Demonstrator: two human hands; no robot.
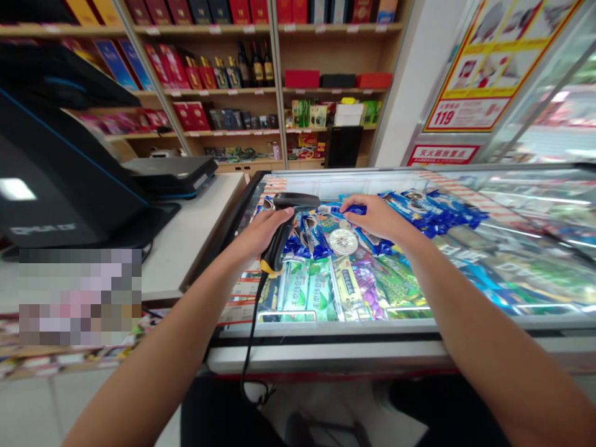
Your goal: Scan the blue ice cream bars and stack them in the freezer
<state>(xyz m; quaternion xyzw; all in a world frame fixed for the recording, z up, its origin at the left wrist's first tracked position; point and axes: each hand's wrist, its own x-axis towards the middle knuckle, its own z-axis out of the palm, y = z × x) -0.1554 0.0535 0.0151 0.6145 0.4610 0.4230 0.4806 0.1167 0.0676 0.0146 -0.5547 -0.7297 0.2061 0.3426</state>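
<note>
My left hand [266,233] is wrapped round the grip of a black barcode scanner [298,200] with a yellow tip at its handle's base. Its cord runs down over the front of the glass-topped freezer [298,354]. To the right of the scanner's head, my right hand [372,214] pinches a small blue wrapped packet [356,210]. Both hands are above the freezer's glass. Beneath them lie blue-wrapped ice creams [315,239], a round silvery lid [343,242] and green ice cream packs [298,287].
On the left, a checkout terminal [69,167] and a flat black scale [170,171] stand on a pale counter [162,261]. Shelves [233,92] with bottles and boxes line the back. A poster [498,68] hangs at the right. Part of the lower left is blurred out.
</note>
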